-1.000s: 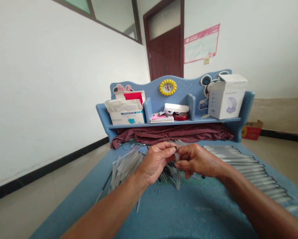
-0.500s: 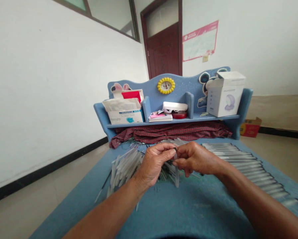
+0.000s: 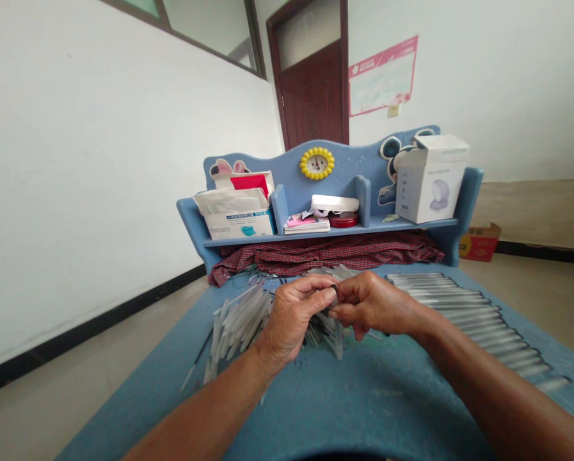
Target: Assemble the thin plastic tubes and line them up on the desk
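Observation:
My left hand (image 3: 294,317) and my right hand (image 3: 370,306) meet above the blue desk (image 3: 344,403), fingertips pinched together on the top of a thin clear plastic sleeve (image 3: 338,336) that hangs down between them. A small dark piece shows at the pinch; I cannot make out what it is. A loose heap of similar clear sleeves (image 3: 236,323) lies just left of and behind my hands.
A neat row of filled sleeves (image 3: 478,320) runs along the desk's right side. A red plaid cloth (image 3: 325,256) lies under the blue shelf (image 3: 329,234), which holds a mask box (image 3: 239,221), booklets, a red tin and a white carton (image 3: 430,179). A cardboard box (image 3: 478,243) sits on the floor.
Both hands have stayed pinched on the sleeve, working it slightly; the camera view has shifted a little, so everything sits slightly lower-left.

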The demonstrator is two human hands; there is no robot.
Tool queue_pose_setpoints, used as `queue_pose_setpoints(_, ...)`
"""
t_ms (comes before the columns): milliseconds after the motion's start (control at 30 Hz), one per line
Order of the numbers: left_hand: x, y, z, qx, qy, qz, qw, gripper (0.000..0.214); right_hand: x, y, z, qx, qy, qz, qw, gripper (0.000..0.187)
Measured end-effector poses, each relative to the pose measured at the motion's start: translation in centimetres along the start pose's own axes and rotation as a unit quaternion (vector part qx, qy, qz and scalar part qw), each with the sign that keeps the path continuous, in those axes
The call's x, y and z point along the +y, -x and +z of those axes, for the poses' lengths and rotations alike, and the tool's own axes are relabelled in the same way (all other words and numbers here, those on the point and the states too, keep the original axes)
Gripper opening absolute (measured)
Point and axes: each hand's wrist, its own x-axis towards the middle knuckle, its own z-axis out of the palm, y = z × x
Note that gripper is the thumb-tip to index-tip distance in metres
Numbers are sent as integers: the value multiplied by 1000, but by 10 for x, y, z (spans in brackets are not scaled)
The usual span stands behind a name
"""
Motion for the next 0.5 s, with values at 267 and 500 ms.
queue_pose_setpoints(267,1,1,-1,-11,-26,23,999,9,2,0,0,1,15,-12,1000,11)
queue_pose_setpoints(500,2,0,-1,-22,-57,24,998,9,2,-1,-1,-1,13,-13,1000,14)
